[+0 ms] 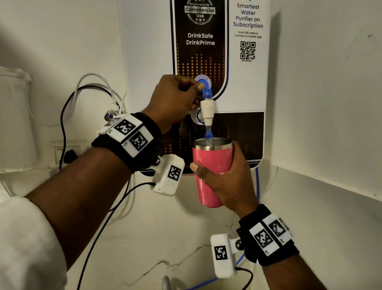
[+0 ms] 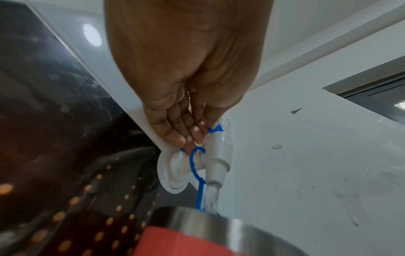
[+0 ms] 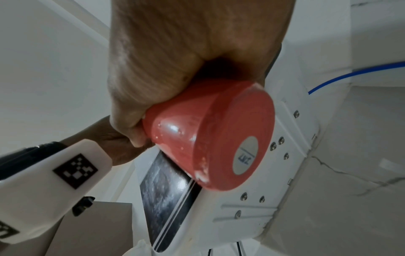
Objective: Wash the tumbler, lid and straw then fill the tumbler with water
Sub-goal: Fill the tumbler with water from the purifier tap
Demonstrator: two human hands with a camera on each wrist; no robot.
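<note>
We hold the pink, steel-rimmed tumbler [image 1: 211, 177] upright in our right hand [image 1: 228, 183] just under the white plastic tap [image 1: 206, 110] of the wall purifier [image 1: 253, 76], water streaming in, while our left hand [image 1: 175, 100] pinches its blue lever [image 1: 206, 91].

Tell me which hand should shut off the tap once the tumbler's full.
Probably the left hand: it already pinches the blue tap lever, while the right hand grips the pink tumbler under the stream.
</note>
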